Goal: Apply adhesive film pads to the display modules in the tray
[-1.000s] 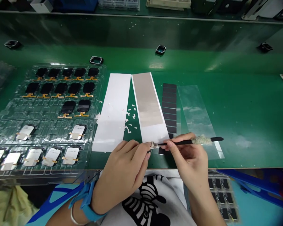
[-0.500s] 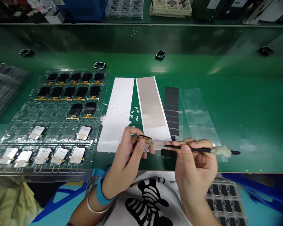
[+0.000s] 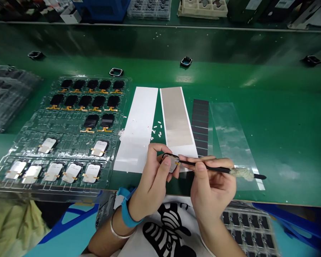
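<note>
A small watch display module point(image 3: 172, 165) is held above the near edge of the green bench point(image 3: 286, 139), its pale back turned toward the wearer. The left hand point(image 3: 155, 175) grips it: the thumb presses the pale back, the index finger arches above the top edge, and other fingers support it from behind. The right hand point(image 3: 213, 182) closes in a pencil-like grip around black tweezers point(image 3: 216, 168), held nearly level, the tip meeting the module's right edge; whether the tweezers' tips are parted cannot be told. Pale wrapping point(image 3: 242, 173) covers part of the tool's rear. White-backed modules point(image 3: 92, 173) in the clear tray point(image 3: 52, 122), to the left, bear lines of print too small to read. Dark-faced modules point(image 3: 98, 101) occupy its farther rows. Beyond the hands lie a white sheet point(image 3: 139, 125), a grey-beige film sheet point(image 3: 176, 117), a strip of dark rectangles point(image 3: 200, 123) and clear film point(image 3: 231, 135).
</note>
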The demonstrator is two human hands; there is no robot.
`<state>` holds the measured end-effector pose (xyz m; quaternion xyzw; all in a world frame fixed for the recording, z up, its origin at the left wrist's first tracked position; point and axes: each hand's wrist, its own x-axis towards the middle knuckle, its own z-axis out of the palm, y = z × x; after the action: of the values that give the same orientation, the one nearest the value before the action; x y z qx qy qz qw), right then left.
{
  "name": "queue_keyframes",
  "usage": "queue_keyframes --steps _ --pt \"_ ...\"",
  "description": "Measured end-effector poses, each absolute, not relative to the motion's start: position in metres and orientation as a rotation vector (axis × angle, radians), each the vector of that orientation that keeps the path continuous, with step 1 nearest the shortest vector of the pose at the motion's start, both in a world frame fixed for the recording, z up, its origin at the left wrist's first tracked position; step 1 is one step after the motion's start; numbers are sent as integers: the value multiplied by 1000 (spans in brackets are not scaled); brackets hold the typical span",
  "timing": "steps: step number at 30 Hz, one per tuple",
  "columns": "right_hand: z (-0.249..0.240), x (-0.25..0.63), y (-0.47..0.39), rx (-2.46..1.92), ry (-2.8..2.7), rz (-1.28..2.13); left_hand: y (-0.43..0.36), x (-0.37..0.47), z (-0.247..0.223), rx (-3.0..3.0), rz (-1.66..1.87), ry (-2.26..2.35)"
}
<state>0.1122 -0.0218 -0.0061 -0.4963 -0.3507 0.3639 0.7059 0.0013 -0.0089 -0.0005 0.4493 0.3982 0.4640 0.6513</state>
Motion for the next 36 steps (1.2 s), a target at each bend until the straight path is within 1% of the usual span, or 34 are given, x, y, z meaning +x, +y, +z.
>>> queue_keyframes --steps 7,29,32,36 --pt "-9 115 -21 -985 -777 837 -8 1 -2 1026 1074 885" --pt "-8 113 -22 -966 -770 851 -8 1 -2 1119 1094 916" --pt "-3 120 -24 -985 -768 759 -7 0 -3 1147 1095 946" --pt "4 137 -25 -1107 -776 522 -6 -1 -3 1152 1082 968"
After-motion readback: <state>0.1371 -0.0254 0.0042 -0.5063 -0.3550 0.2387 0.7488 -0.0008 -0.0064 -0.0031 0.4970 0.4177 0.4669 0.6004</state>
